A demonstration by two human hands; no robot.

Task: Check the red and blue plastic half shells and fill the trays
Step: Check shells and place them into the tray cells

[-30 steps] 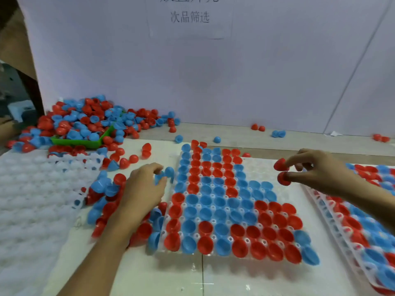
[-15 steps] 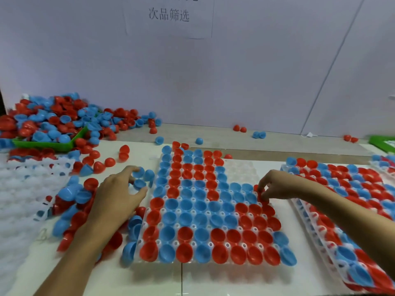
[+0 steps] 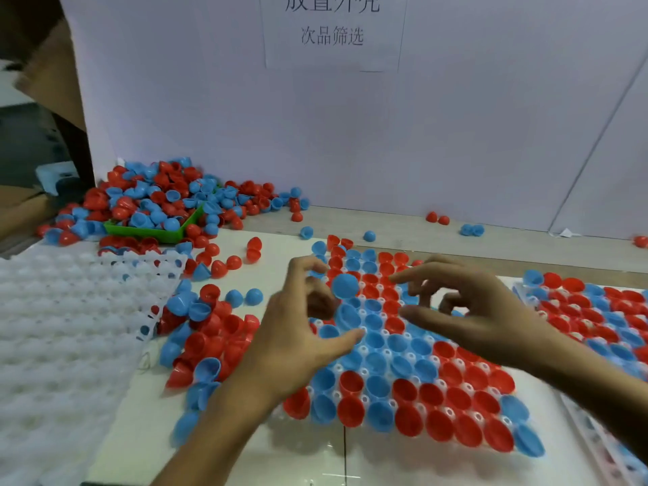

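Holding blue shells (image 3: pixel 345 285), left hand (image 3: pixel 298 331) fingers hover over nearly full tray (image 3: pixel 350 427); right hand (image 3: pixel 484 310) fingers spread, empty.

Two hands (image 3: pixel 298 345), three trays (image 3: pixel 438 408), one green bin (image 3: pixel 150 233), one paper sign (image 3: pixel 333 29)

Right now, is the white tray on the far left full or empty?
Mostly empty: the white tray shows bare white cups; only a few red shells lie at its far edge.

white paper sheet (image 3: pixel 333 33) on wall, printed 放置外壳 partly cut off, 次品筛选 beneath
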